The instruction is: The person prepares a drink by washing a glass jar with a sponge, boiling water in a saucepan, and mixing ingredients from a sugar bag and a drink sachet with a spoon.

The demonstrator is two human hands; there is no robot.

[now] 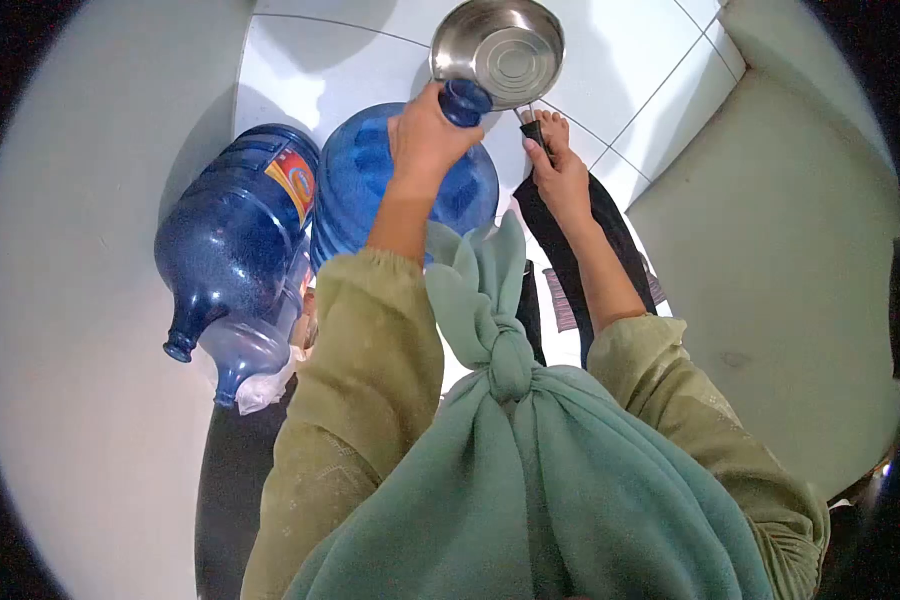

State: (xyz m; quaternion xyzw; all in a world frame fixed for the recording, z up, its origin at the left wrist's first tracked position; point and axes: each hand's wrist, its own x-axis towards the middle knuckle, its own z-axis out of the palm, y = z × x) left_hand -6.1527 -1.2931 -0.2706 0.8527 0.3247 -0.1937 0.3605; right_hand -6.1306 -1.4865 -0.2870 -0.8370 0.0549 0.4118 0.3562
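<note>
My left hand (428,142) is wrapped round the neck of a large blue water jug (352,165), just behind its mouth (466,101). The jug lies tipped, its mouth overlapping the near left rim of a shiny metal pan (515,58). My right hand (562,185) grips the pan's black handle (533,138), with the thumb along the top. Concentric rings show in the bottom of the pan. Part of the jug's body is hidden behind my left forearm and the green cloth.
A second blue jug (232,235) with an orange label lies at the left, its neck towards me. Below it is a smaller clear bottle (245,345) with crumpled white plastic (262,392). Pale walls stand on both sides of the white tiled floor (625,75). My bare foot (550,122) shows beside the handle.
</note>
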